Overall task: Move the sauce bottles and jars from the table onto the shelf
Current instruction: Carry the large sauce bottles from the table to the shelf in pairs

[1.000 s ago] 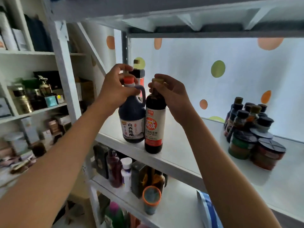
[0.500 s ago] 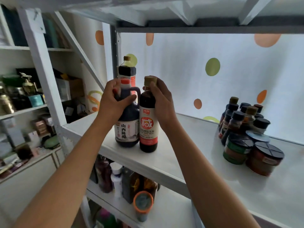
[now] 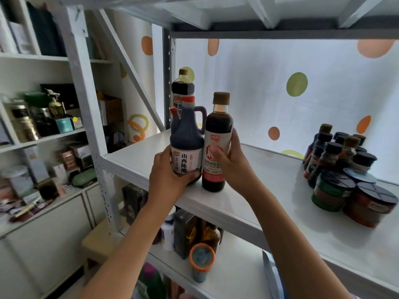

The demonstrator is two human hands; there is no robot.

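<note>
- Vinegar jug [image 3: 186, 139]: dark, handled, with a red pour cap; it stands upright near the front edge of the white shelf [image 3: 269, 180], on the shelf's left part. Its label carries black Chinese characters.
- Left hand [image 3: 167, 176]: grip clamped around the lower body of the vinegar jug, fingers wrapping under the label, forearm rising from the lower left.
- Tall soy bottle [image 3: 183, 91]: upright behind the vinegar jug, close to the grey rear post [image 3: 166, 83]; only its upper part shows.
- Soy sauce bottle [image 3: 218, 143]: dark, with a brown cap and a red-and-white label; it stands upright on the shelf, touching the vinegar jug on that jug's right side.
- Right hand [image 3: 232, 162]: grip clamped around the labelled middle of the soy sauce bottle, thumb on the label front, the other fingers round the right side.
- Lower shelf [image 3: 237, 270]: beneath the two hands; it holds several dark bottles and an orange-rimmed container [image 3: 201, 258].
- Cluster of small bottles [image 3: 336, 152]: dark-capped, standing at the right end of the white shelf, well apart from the two gripped bottles.
- Two jars [image 3: 354, 199]: wide, with dark segmented lids, side by side just in front of the cluster.
</note>
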